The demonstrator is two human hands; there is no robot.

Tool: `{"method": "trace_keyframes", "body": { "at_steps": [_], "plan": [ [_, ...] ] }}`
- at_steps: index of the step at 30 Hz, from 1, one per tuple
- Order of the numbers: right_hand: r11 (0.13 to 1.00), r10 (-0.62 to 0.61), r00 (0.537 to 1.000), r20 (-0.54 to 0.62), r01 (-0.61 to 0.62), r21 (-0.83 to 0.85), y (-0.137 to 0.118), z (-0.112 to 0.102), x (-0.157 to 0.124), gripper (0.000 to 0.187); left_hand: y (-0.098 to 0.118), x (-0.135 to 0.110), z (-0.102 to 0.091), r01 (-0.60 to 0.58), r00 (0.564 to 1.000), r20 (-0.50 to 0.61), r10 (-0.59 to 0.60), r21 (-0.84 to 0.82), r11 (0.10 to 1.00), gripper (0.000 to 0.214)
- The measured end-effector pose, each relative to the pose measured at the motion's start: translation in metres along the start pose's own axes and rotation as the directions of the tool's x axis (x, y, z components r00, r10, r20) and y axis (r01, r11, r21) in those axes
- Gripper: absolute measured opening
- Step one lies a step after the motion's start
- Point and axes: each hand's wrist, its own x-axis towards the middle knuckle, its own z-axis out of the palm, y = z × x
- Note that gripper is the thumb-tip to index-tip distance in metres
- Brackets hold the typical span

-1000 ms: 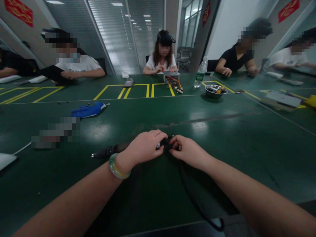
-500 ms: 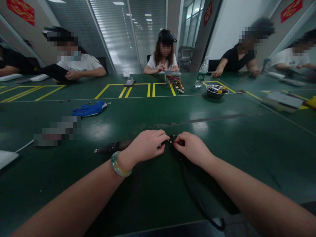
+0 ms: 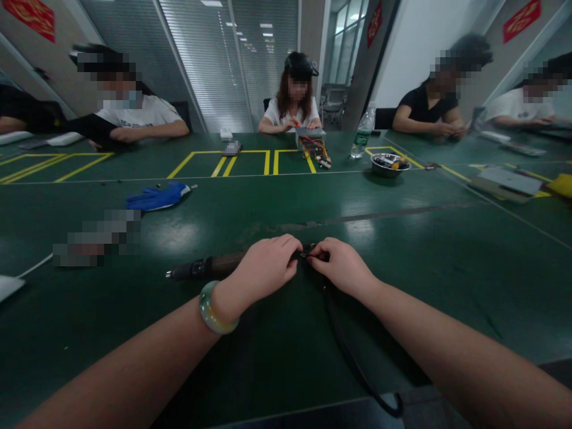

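Note:
A dark rod-shaped tool (image 3: 205,267) with a metal tip lies across the green table (image 3: 447,262), pointing left. My left hand (image 3: 263,268), with a pale green bangle on the wrist, is closed round the tool's right end. My right hand (image 3: 342,266) pinches a small dark part at that same end, fingertips meeting my left hand's. A black cable (image 3: 353,360) runs from under my right hand toward the table's near edge.
A blue glove (image 3: 158,197) lies to the left, near a blurred object (image 3: 96,237). A metal bowl (image 3: 386,164) with small tools, a water bottle (image 3: 363,132) and a grey box with coloured wires (image 3: 313,143) stand farther back. Several people sit round the table.
My two hands have drawn slightly closer together at the tool's right end. The tool stays in nearly the same place.

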Motion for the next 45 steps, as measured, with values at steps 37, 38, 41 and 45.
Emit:
{"method": "trace_keyframes", "body": {
  "at_steps": [37, 38, 41, 45],
  "plan": [
    [0.971, -0.219, 0.973, -0.076, 0.209, -0.119, 0.003, -0.001, 0.011, 0.004, -0.006, 0.001, 0.001, -0.054, 0.998, 0.012, 0.055, -0.062, 0.997, 0.019],
    [0.974, -0.212, 0.976, -0.051, 0.207, -0.088, 0.003, 0.0, 0.012, 0.005, -0.006, 0.0, 0.001, -0.052, 0.999, 0.014, 0.053, -0.056, 0.997, 0.019],
    [0.985, -0.17, 0.985, -0.017, 0.169, -0.041, 0.003, 0.002, 0.014, 0.007, -0.005, 0.0, 0.002, -0.038, 0.999, 0.021, 0.039, -0.035, 0.999, 0.019],
    [0.988, -0.145, 0.988, -0.045, 0.141, -0.068, 0.001, 0.004, 0.014, 0.007, 0.001, -0.001, -0.002, -0.036, 0.999, -0.024, 0.035, -0.041, 0.998, 0.024]
  ]
}}
